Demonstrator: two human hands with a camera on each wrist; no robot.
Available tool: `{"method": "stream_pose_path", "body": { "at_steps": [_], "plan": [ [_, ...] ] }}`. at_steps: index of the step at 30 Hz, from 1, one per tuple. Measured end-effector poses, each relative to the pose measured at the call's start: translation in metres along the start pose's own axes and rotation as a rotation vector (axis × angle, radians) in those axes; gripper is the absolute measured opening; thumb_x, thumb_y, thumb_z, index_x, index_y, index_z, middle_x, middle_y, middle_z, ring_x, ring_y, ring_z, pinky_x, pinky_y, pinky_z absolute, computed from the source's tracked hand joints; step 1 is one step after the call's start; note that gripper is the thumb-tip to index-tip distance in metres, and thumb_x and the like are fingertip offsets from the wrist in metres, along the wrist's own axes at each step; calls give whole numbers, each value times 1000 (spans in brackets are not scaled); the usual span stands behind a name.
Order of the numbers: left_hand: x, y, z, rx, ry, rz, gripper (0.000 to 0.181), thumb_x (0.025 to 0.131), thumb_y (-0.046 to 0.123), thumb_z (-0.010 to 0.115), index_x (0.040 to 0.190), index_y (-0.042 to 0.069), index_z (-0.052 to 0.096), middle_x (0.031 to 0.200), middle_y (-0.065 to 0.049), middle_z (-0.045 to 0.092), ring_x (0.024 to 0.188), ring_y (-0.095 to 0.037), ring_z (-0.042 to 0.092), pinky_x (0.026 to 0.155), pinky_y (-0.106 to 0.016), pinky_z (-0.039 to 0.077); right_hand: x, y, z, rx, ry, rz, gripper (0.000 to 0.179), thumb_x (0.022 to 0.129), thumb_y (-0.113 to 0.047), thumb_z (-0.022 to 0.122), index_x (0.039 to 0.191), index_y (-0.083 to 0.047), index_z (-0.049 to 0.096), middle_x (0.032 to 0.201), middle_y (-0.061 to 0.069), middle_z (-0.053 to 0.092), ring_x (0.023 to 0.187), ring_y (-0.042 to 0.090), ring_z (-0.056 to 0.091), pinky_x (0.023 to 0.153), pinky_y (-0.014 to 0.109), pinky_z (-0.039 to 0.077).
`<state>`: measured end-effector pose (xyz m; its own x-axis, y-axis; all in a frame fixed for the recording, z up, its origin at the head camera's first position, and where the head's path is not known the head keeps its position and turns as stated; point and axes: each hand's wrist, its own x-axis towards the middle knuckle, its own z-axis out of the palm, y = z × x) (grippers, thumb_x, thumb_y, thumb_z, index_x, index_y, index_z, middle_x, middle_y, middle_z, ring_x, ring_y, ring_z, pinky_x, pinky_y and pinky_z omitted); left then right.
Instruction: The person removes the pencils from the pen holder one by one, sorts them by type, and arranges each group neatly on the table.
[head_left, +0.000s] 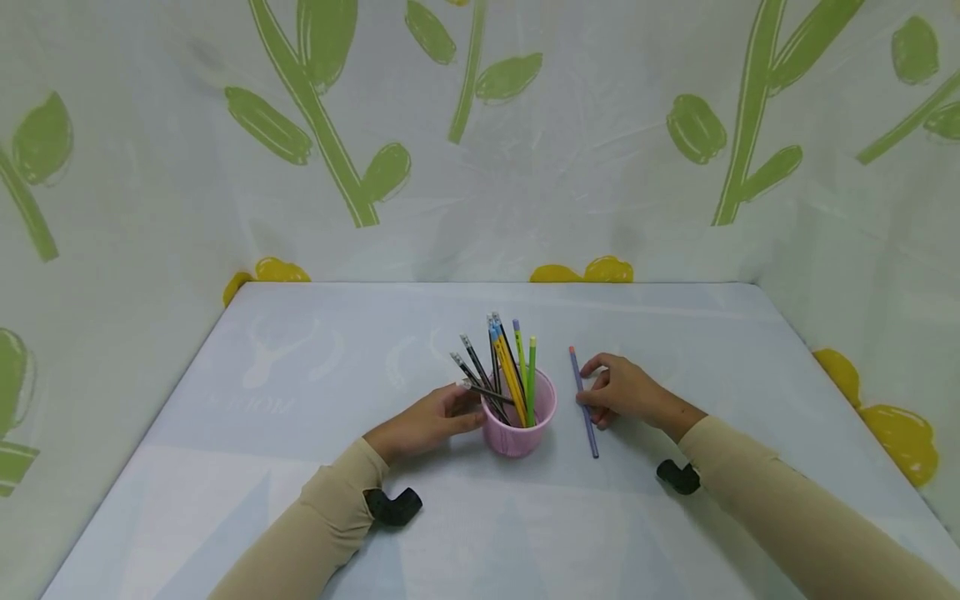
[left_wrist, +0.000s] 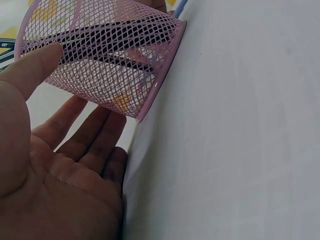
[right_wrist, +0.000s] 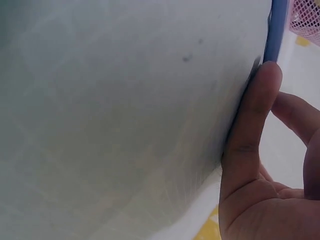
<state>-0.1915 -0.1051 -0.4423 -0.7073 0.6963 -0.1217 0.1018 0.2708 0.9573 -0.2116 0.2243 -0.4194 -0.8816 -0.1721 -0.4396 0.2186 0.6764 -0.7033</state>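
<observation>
A pink mesh pencil cup (head_left: 512,442) stands upright, filled with several pencils in black, yellow and green. My left hand (head_left: 431,423) holds the cup at its left side. In the left wrist view, the thumb of my left hand (left_wrist: 60,165) lies against the mesh (left_wrist: 112,55), while the other fingers reach around behind it. To the right of the cup, a purple pencil (head_left: 588,433) with a reddish end lies on the table. My right hand (head_left: 626,390) pinches this pencil near its middle. The right wrist view shows the thumb (right_wrist: 257,110) against the purple pencil (right_wrist: 276,32).
A white table (head_left: 315,400) with faint printed marks lies under everything. Behind and beside it hang pale curtains (head_left: 585,183) with green leaf prints. Black wrist bands (head_left: 395,507) show at both sleeves.
</observation>
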Motion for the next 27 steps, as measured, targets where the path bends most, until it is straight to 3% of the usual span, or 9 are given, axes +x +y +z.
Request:
{"method": "stream_pose_path", "body": {
  "at_steps": [8,15,21,27],
  "plan": [
    [0,-1,1,-6,-10,12,60,101,32,60,151,6,39,153,-11,48,144,-27,42,120,-45,33,-3,-4,-1,-31,-8,-2,41,94,-21,71,124,-7,47,88,12,65,61,19,69,62,32,61],
    [-3,-2,1,-11,1,1,65,100,35,62,153,8,37,156,-8,45,146,-25,39,122,-45,30,-11,-17,-1,-61,-11,-102,29,97,-26,65,116,-9,53,92,12,64,63,20,66,61,33,59],
    [-5,0,1,-21,7,-7,67,100,37,61,155,9,35,158,-8,41,149,-26,35,122,-46,30,-27,-38,1,15,22,-222,22,100,-25,62,112,-8,56,94,19,62,64,23,64,57,35,58],
    [-2,1,0,-7,-10,21,61,101,33,60,152,7,39,155,-10,45,146,-27,40,121,-46,31,-40,-55,9,117,120,-309,28,101,-30,59,112,-4,57,98,24,61,63,30,64,55,35,56]
  ]
}}
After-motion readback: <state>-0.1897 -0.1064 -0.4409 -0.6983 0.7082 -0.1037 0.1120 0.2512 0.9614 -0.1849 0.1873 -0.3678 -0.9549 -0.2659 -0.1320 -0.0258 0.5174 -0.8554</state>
